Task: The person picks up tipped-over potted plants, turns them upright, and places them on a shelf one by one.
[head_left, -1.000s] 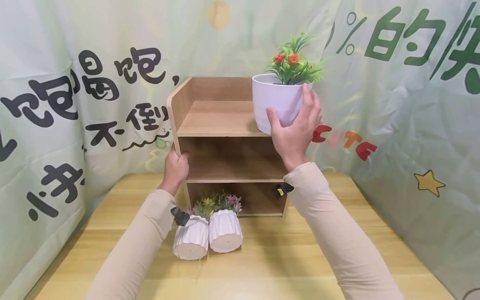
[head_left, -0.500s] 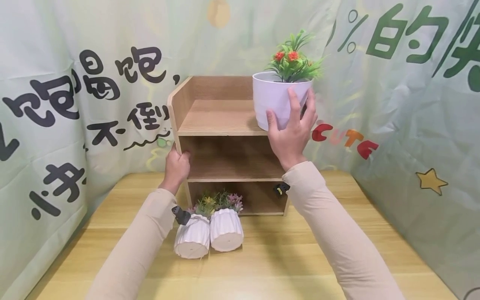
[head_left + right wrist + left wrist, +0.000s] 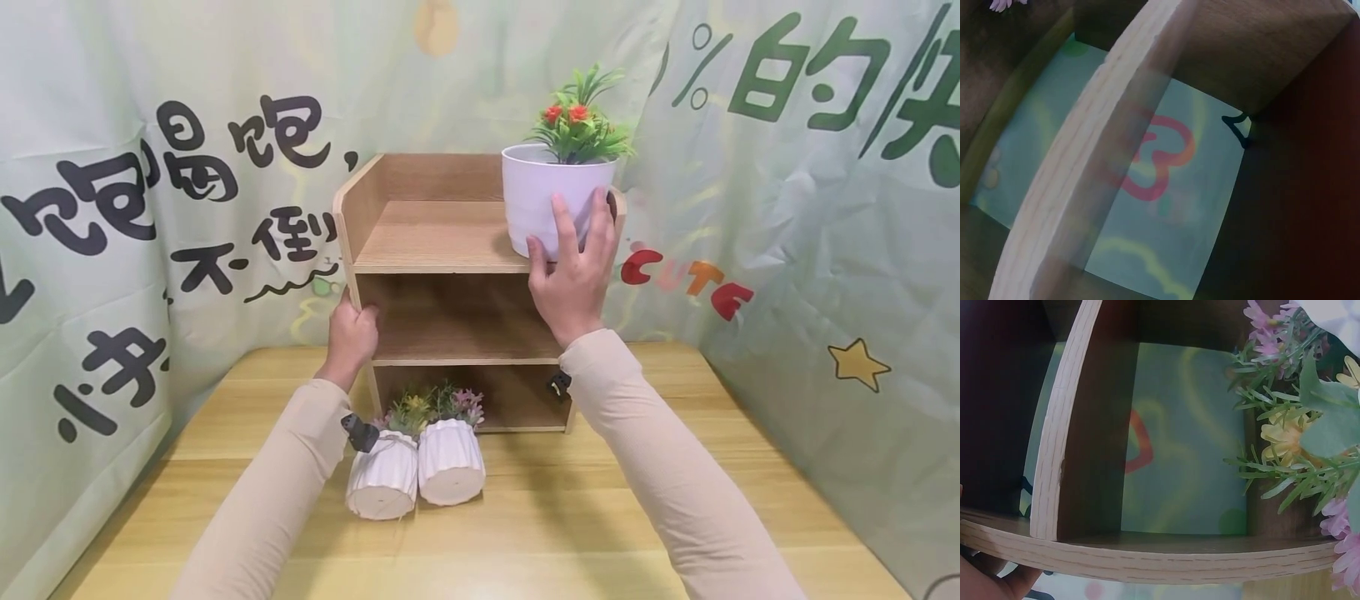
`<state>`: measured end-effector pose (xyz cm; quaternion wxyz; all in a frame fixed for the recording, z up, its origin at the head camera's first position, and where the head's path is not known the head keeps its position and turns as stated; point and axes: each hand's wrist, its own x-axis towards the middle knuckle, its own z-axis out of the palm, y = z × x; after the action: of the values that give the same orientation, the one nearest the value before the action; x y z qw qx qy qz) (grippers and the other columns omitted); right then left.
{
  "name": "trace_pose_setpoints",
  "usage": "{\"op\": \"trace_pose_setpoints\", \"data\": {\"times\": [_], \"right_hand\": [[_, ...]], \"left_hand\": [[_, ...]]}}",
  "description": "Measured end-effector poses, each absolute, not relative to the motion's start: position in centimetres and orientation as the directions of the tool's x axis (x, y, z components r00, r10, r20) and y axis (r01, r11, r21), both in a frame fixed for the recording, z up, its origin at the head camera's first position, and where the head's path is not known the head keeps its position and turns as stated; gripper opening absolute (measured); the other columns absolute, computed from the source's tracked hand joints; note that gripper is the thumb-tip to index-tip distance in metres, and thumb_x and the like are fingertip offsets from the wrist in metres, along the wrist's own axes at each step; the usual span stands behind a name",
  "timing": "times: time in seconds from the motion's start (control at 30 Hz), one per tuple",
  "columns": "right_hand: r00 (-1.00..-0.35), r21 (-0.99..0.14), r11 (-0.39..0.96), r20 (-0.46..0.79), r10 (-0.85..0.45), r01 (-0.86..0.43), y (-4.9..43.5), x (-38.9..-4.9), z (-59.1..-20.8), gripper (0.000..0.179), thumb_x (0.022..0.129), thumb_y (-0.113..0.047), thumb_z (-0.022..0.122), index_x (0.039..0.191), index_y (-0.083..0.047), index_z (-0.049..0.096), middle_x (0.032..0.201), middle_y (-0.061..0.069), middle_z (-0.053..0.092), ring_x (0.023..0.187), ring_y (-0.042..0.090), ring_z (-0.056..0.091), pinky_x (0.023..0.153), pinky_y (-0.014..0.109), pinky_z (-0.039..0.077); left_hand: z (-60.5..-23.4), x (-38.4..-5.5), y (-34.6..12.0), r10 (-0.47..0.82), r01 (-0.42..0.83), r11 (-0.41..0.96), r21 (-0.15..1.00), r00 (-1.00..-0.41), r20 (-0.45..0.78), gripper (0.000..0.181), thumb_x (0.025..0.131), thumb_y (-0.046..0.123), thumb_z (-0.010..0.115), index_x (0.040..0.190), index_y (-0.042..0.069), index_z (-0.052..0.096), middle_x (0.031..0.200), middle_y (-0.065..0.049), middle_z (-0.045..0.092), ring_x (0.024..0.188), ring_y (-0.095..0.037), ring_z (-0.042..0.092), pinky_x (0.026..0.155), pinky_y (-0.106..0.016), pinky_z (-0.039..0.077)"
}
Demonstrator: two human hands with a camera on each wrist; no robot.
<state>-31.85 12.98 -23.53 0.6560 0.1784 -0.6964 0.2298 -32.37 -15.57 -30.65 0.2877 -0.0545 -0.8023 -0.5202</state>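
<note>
A wooden shelf (image 3: 450, 317) stands on the table, and my left hand (image 3: 352, 336) grips its left side panel. In the left wrist view, fingers (image 3: 979, 578) show at that panel's edge. A white plastic pot (image 3: 546, 196) with a green, red-flowered artificial plant (image 3: 579, 125) sits upright on the right part of the top board. Against the pot's front lies my right hand (image 3: 573, 279), fingers spread and fairly straight, thumb at the lower left. The right wrist view shows shelf boards (image 3: 1079, 169) but not the hand.
Two white ribbed pots (image 3: 382, 475) with yellow and pink flowers lie tipped over before the bottom compartment, bases facing me. The wooden table (image 3: 570, 533) extends around them. Printed curtains (image 3: 247, 67) hang behind and on both sides.
My right hand has shifted from the pot's right side onto its front, its fingers spreading and sliding lower. The pot has moved slightly left. My left hand stays on the shelf.
</note>
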Motion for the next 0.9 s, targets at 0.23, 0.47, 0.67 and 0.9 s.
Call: {"op": "trace_pose_setpoints", "data": {"times": [0.23,0.47,0.67,0.9], "right_hand": [[-0.098,-0.086,0.852,0.994,0.041,-0.516,13.05,-31.95,-23.43,0.045,0.095,-0.033,0.057,0.136,-0.019,0.048,0.148,0.028,0.030,0.137,0.039,0.029,0.114,0.048,0.019],[-0.120,-0.085,0.862,0.992,0.029,-0.499,12.86,-31.88,-23.55,0.041,0.096,-0.034,0.056,0.135,-0.022,0.051,0.149,0.028,0.030,0.137,0.041,0.029,0.113,0.050,0.022],[-0.136,-0.083,0.867,0.991,0.018,-0.491,12.93,-31.93,-23.67,0.040,0.096,-0.032,0.055,0.136,-0.024,0.052,0.150,0.026,0.030,0.138,0.040,0.028,0.112,0.050,0.025],[-0.197,-0.057,0.892,0.980,-0.037,-0.449,13.15,-31.93,-23.95,0.043,0.095,-0.033,0.051,0.138,-0.026,0.050,0.152,0.024,0.027,0.139,0.039,0.025,0.111,0.053,0.026]], "left_hand": [[-30.33,-32.37,-15.41,-0.207,0.386,0.449,0.806,-0.833,0.514,0.038,0.090,0.009,0.049,0.125,-0.006,0.049,0.114,-0.031,0.058,0.106,-0.040,0.053,0.100,-0.051,0.039],[-30.44,-32.34,-15.56,-0.213,0.382,0.458,0.803,-0.829,0.516,0.039,0.090,0.009,0.048,0.126,-0.007,0.049,0.119,-0.032,0.057,0.112,-0.041,0.053,0.103,-0.050,0.038],[-30.67,-32.48,-15.63,-0.214,0.381,0.448,0.809,-0.832,0.511,0.041,0.090,0.010,0.049,0.128,-0.006,0.049,0.122,-0.031,0.057,0.115,-0.040,0.052,0.104,-0.049,0.037],[-30.82,-32.48,-15.59,-0.217,0.378,0.446,0.812,-0.834,0.507,0.040,0.089,0.009,0.049,0.127,-0.006,0.049,0.122,-0.031,0.057,0.115,-0.041,0.052,0.104,-0.049,0.037]]}}
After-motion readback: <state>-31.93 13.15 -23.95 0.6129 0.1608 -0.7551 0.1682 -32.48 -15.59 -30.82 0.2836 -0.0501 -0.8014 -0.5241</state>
